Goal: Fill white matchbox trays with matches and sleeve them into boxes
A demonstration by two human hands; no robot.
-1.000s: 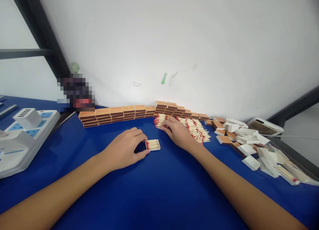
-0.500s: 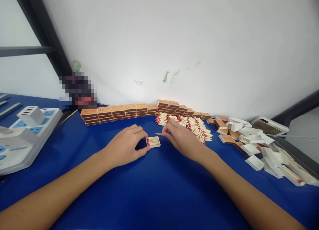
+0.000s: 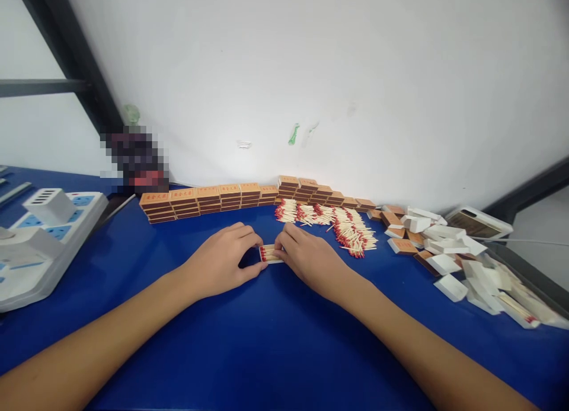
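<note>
My left hand (image 3: 224, 258) grips the left end of a small white matchbox tray (image 3: 272, 262) between thumb and fingers, on the blue tabletop. Red-headed matches (image 3: 269, 254) lie side by side in it, heads to the left. Over the tray's right part, the fingers of my right hand (image 3: 317, 261) are pinched together and cover that end. The match those fingers carried is hidden beneath them now. Just beyond my right hand spreads a large heap of loose matches (image 3: 355, 230).
Orange matchboxes (image 3: 207, 200) stand stacked in a row along the white wall. To the right lie jumbled white trays (image 3: 451, 287) and orange sleeves (image 3: 402, 246), near a phone-like object (image 3: 482, 223). A white power strip (image 3: 44, 274) with plugs sits at the left.
My right hand has moved left from beside the heap to the tray, bringing its match over the tray's right part. My left hand keeps its grip on the tray.
</note>
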